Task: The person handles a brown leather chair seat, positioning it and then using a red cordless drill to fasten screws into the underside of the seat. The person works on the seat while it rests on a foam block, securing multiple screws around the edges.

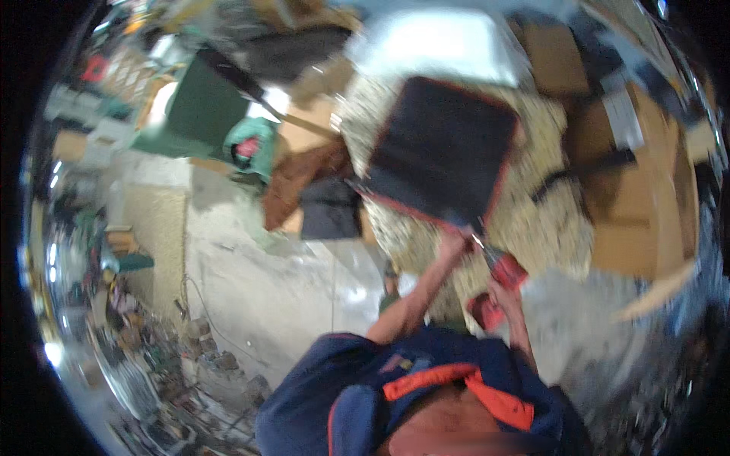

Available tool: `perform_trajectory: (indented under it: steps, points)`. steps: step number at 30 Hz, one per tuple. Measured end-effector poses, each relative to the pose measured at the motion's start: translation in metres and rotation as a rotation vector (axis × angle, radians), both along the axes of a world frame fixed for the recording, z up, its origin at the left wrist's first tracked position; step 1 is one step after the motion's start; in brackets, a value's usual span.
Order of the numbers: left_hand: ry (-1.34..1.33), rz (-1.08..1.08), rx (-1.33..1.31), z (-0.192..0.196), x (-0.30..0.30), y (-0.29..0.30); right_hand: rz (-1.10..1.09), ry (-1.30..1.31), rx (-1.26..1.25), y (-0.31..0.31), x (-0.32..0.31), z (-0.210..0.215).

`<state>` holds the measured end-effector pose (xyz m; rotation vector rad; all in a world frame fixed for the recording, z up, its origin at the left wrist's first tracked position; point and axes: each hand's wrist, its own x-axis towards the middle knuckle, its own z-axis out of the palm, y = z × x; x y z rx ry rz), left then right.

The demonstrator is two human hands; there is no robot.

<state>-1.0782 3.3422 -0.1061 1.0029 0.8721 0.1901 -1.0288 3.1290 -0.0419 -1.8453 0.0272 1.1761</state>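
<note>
A flat black square panel (449,148) with a reddish edge lies tilted on a speckled, pale-yellow block that looks like foam (559,228). At the panel's near edge is my left hand (455,243), its fingers closed there, though blur hides their exact hold. My right hand (507,299) is wrapped round the grip of a red cordless drill (508,267). The drill's slim metal tip points up and left toward the panel's near corner, close to my left hand. Whether the tip touches the panel is too blurred to tell.
An open cardboard box (627,235) stands at the right, with a dark bar (582,173) beside it. Beyond the panel sits a clear-plastic-wrapped white bundle (437,47). Brown cloth (293,185) and a dark folded piece (331,209) lie left of the block. Clutter fills the lower left floor.
</note>
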Motion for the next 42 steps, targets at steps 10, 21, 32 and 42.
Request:
perform_trajectory:
  steps: [10,21,32,42]
  points:
    - [-0.004,0.056,-0.595,-0.016,-0.034,-0.020,0.000,-0.169,0.020,-0.039,-0.057,-0.014]
    - [-0.043,-0.099,-0.527,-0.001,-0.010,-0.020,-0.115,-0.188,-0.045,-0.055,-0.057,-0.024]
    - [-0.067,-0.041,-0.729,-0.005,0.002,-0.025,0.191,-0.803,-0.109,-0.044,-0.046,-0.021]
    - [-0.229,0.114,-1.001,-0.034,0.010,-0.027,0.154,-0.816,-0.362,-0.005,-0.017,-0.013]
